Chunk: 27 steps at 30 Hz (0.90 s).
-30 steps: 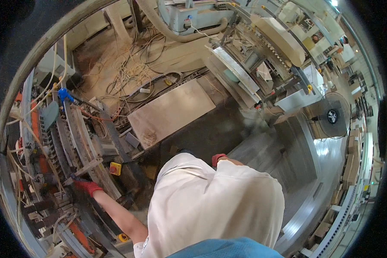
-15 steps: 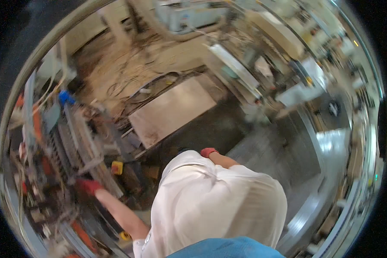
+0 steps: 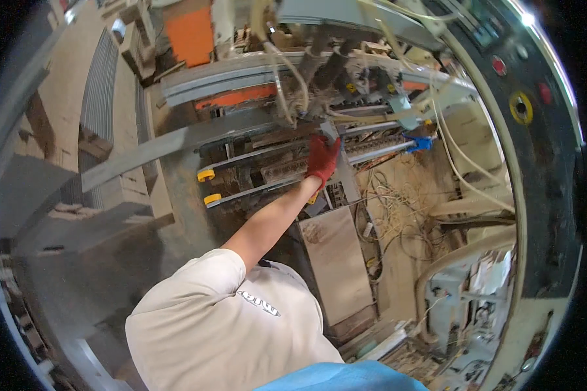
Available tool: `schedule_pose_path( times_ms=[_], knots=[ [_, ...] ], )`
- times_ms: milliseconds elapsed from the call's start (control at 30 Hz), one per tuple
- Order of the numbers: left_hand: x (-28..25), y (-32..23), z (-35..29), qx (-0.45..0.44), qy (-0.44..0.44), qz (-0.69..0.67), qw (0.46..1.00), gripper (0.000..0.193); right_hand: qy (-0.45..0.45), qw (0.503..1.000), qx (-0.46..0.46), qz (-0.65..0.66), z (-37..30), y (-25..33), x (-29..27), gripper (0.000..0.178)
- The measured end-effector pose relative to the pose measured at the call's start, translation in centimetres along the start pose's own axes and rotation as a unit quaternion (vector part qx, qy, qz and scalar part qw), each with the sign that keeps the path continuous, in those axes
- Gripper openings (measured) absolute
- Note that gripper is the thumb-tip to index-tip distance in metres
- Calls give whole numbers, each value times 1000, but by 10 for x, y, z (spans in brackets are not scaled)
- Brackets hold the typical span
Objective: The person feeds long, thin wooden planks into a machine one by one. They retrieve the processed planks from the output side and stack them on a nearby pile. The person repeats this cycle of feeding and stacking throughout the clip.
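My left hand point(image 3: 322, 161), in a red glove, reaches up to the grey metal rails point(image 3: 267, 171) of a long machine. Its fingers lie against a slanted grey bar point(image 3: 343, 171) between the rails, and the grip is hidden. Two of the rails end in yellow caps point(image 3: 206, 174) to the left of the hand. A blue clamp point(image 3: 421, 143) sits on a rail to the right. Pale hoses point(image 3: 287, 78) hang just above the glove. My right hand is out of view behind my pale shirt.
A flat grey plate point(image 3: 336, 260) lies on the floor below the hand, with tangled cables point(image 3: 398, 202) to its right. A long grey beam point(image 3: 176, 140) runs left. An orange panel point(image 3: 192, 32) stands behind. A dark control panel with a yellow-ringed button point(image 3: 520, 106) curves along the right.
The view has swung round toward the machine, which now fills the top. My left hand stays on the rails. My right hand, seen in front of my shirt before, has left the view.
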State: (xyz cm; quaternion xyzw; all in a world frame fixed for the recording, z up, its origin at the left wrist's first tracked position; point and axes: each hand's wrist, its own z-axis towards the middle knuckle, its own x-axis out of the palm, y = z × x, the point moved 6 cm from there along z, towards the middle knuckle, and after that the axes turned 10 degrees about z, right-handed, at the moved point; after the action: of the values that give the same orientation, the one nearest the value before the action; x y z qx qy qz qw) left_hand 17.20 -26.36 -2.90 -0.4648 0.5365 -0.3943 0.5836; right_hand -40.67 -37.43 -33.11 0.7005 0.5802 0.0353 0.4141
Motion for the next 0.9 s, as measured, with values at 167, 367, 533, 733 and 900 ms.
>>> schedule_pose_path(
  times_ms=[167, 367, 533, 733, 900],
  knots=[
    [11, 2, -7, 7, -26, 54, 998, 55, 29, 998, -24, -43, -6, 25, -18, 36],
    [17, 0, -14, -46, 74, 13, 996, 56, 52, 994, -35, -93, -18, 23, -50, 34],
    [11, -2, -11, -41, 37, 5, 998, 60, 29, 991, -116, -67, -9, 83, -49, 29],
    [21, 17, 5, 46, -27, 12, 998, 66, 21, 966, -251, -67, -18, 205, -9, 21],
    [8, 0, -1, -9, 35, 3, 999, 64, 80, 975, -201, -48, 51, 99, 16, 18]
  ],
)
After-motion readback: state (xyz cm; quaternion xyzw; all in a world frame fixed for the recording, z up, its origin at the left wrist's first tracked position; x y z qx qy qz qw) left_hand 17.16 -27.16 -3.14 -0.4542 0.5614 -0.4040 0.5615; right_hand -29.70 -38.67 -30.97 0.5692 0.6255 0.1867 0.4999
